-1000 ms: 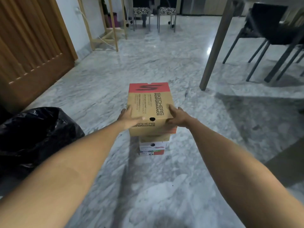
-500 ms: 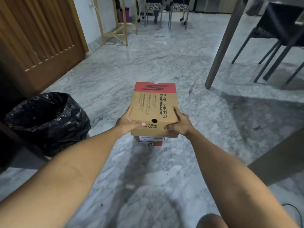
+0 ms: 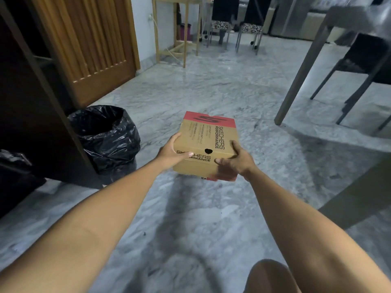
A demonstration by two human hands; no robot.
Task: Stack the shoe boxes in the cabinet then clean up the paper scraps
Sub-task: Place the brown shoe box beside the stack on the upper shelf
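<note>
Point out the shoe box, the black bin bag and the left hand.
shoe box (image 3: 203,134): head view, on the brown lid top.
black bin bag (image 3: 110,140): head view, on its crinkled front side.
left hand (image 3: 171,152): head view, on the back of the hand.

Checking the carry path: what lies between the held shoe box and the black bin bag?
Only bare marble floor shows between the shoe box and the bin bag in the head view.

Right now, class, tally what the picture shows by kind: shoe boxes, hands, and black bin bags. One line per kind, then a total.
Shoe boxes: 1, the brown shoe box
Hands: 2, left hand and right hand, both gripping it
Black bin bags: 1, the black bin bag beside the cabinet
Total: 4
</note>
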